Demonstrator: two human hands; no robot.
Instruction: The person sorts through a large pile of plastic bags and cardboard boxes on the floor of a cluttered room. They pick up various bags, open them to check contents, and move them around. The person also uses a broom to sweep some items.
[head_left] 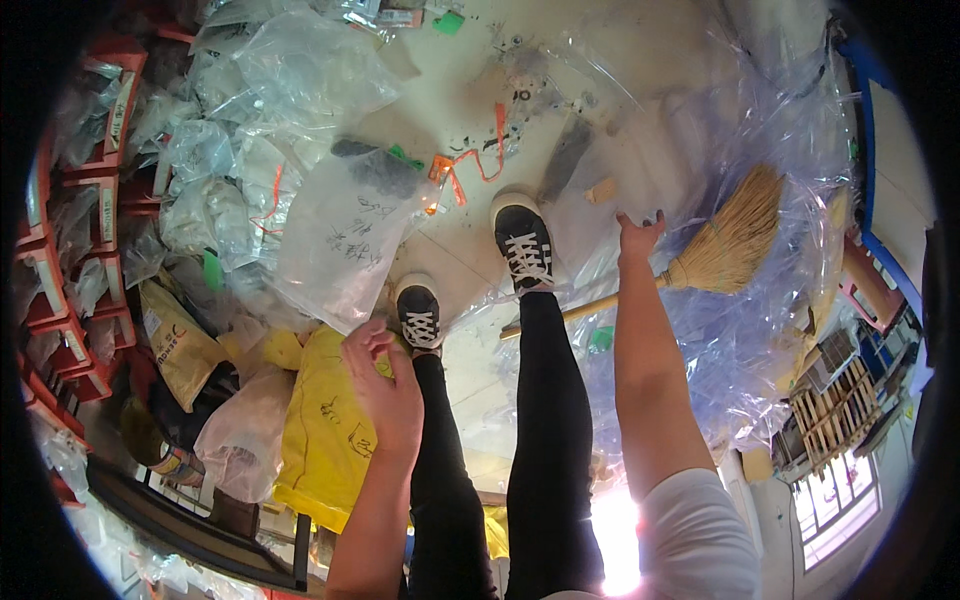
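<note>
My left hand [385, 390] is at the lower middle, its fingers loosely bent and apart. Its fingertips are beside the lower corner of a whitish plastic bag [335, 225] with handwriting; I see no clear grip on it. To the right, my right hand [640, 238] reaches forward with thumb and fingers apart, over clear plastic sheeting [665, 150]. Nothing shows clearly between those fingers. A straw broom [730, 235] lies just right of my right hand, its wooden handle passing behind my forearm. Tangled orange strap [470, 155] lies on the floor ahead of my shoes.
Heaped clear plastic bags [225, 130] cover the left floor, beside red bins [85, 210]. A yellow sack [330, 430] and a pink-white bag [245, 435] stand near my left leg. More crumpled sheeting [720, 350] spreads right, toward a blue frame [880, 230] and a wooden crate [835, 415].
</note>
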